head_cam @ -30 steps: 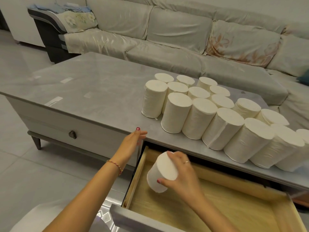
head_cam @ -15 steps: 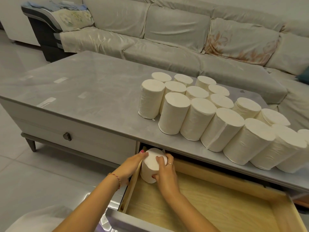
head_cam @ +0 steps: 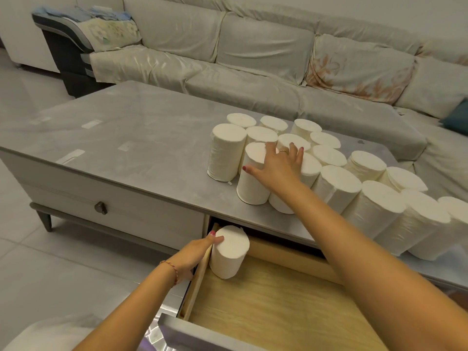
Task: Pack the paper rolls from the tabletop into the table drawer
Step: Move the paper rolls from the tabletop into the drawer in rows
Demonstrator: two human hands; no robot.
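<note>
Several white paper rolls [head_cam: 374, 211] stand packed together on the right half of the grey tabletop [head_cam: 131, 138]. My right hand [head_cam: 277, 165] reaches over them, fingers spread across the top of the front-left roll [head_cam: 250, 186], thumb at its left rim. Below the table edge, the wooden drawer [head_cam: 278, 302] is pulled out. One roll [head_cam: 229, 254] stands upright in its back-left corner. My left hand [head_cam: 193, 252] lies along the outside of the drawer's left wall, its thumb touching that roll's top edge.
A closed drawer with a dark knob [head_cam: 100, 208] is to the left of the pulled-out one. A pale sofa [head_cam: 253, 59] runs behind the table and round its right side. Tiled floor [head_cam: 50, 262] lies at the left.
Both hands set the roll upright in the drawer's back-left corner. My right hand then let go and rose to the rolls on the tabletop. My left hand stayed by the drawer.
</note>
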